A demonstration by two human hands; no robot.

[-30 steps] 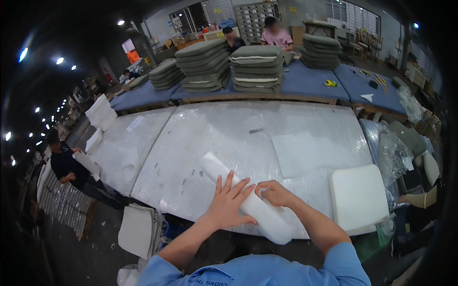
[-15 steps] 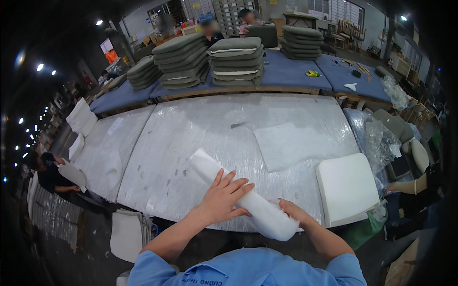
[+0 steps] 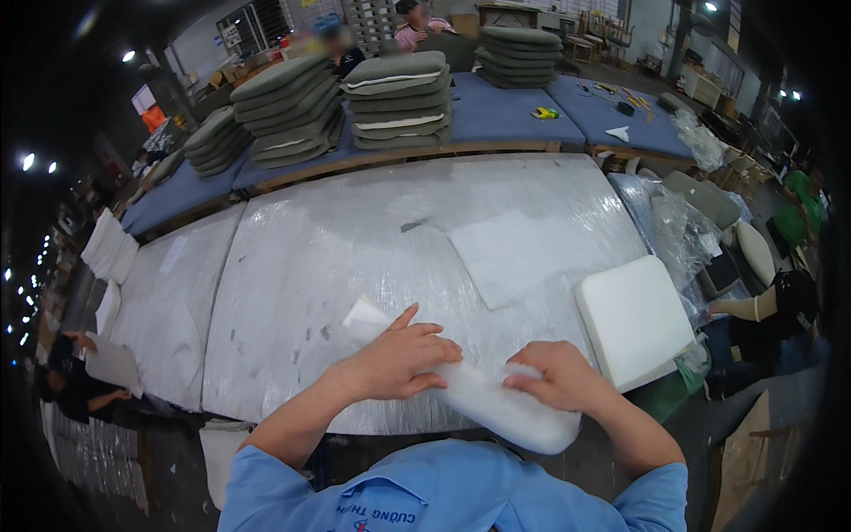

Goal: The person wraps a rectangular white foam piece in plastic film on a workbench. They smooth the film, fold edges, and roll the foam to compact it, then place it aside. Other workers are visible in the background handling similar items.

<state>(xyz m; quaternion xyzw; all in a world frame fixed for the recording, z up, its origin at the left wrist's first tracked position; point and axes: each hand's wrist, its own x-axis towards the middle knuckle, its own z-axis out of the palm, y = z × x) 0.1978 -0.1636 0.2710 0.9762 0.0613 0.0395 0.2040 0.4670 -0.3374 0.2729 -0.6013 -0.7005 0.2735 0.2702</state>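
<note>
A long white piece of soft padding (image 3: 514, 412) lies slantwise at the table's near edge, its rounded near end sticking out past the edge toward me. My left hand (image 3: 397, 359) grips its middle, thumb below and one finger raised. My right hand (image 3: 560, 377) pinches the fluffy upper edge near the rounded end. Beyond my left hand, the padding's far end shows a loose, folded corner. Whatever lies inside the padding is hidden. A flat sheet of white wadding (image 3: 519, 257) is spread on the plastic-covered table (image 3: 301, 266) farther off.
A white seat cushion (image 3: 636, 319) rests at the table's right. Stacks of grey cushions (image 3: 399, 97) stand on the blue table (image 3: 496, 124) behind. A co-worker at far left holds a white panel (image 3: 113, 365). Clear plastic wrap (image 3: 678, 222) and chair parts crowd the right.
My right hand has come over the top of the padding, its fingers now bent down. My left hand's fingers have drawn closer together. The view has shifted somewhat.
</note>
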